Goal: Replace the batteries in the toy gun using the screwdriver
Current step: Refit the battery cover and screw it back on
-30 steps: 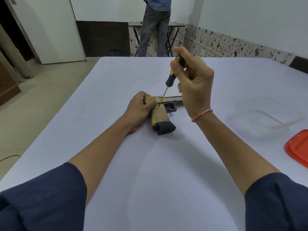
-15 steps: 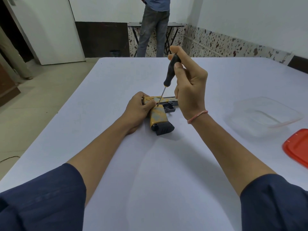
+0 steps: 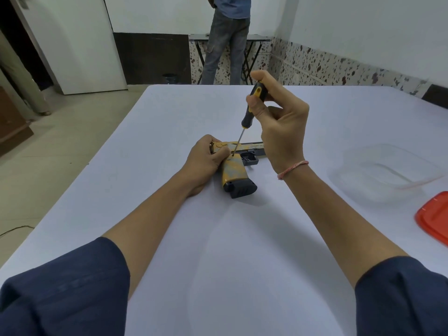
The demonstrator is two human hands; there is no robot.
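Head view: toy gun point(image 3: 234, 172) lies flat on the desk point(image 3: 218, 238), toward its far edge. Left hand point(image 3: 206, 158) curls round the gun's rear, pinning it. Right hand point(image 3: 281, 127) pinches the screwdriver point(image 3: 252, 105) handle w/ fingertips, tip at a screw above the grip. Gun prob. light, stiff plastic, may skid; hold at rear or grip.

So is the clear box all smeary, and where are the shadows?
Head view: the clear plastic container by the right edge is smeared and soft; the toy gun and screwdriver look sharp; faint, soft shadows lie on the table under the forearms.
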